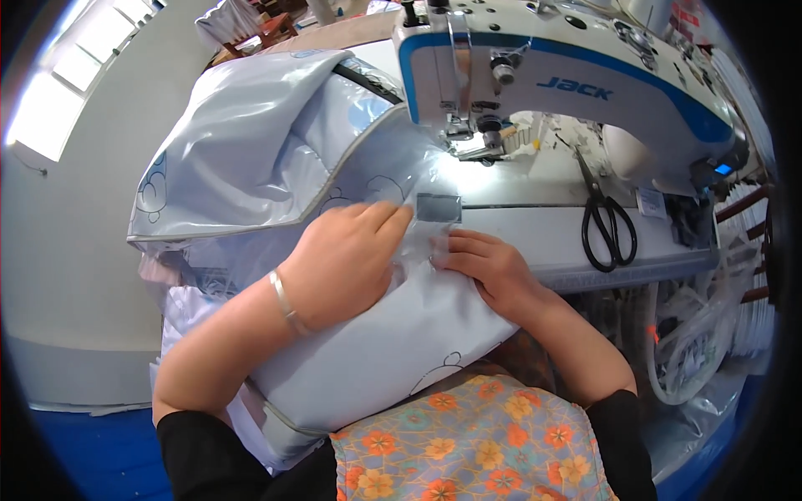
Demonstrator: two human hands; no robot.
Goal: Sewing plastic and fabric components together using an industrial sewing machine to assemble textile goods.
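Observation:
A large glossy white coated fabric piece (376,355) with printed bear outlines and grey piping lies bunched over my lap and the sewing table. My left hand (355,255), with a silver bracelet at the wrist, presses closed fingers onto the fabric; its fingertips are slightly blurred. To its right, my right hand (489,265) pinches the fabric between thumb and fingers. A small dark grey rectangle (439,208) lies just beyond my fingertips. Past it, the sewing machine (535,83) lights its presser foot (483,154), close to the clear plastic part of the fabric.
Black-handled scissors (608,225) lie on the machine table (510,238) at the right, near thread scraps. A clear plastic bag (689,334) hangs below the table's right end. Far left, a wooden chair (271,32) stands behind the fabric heap.

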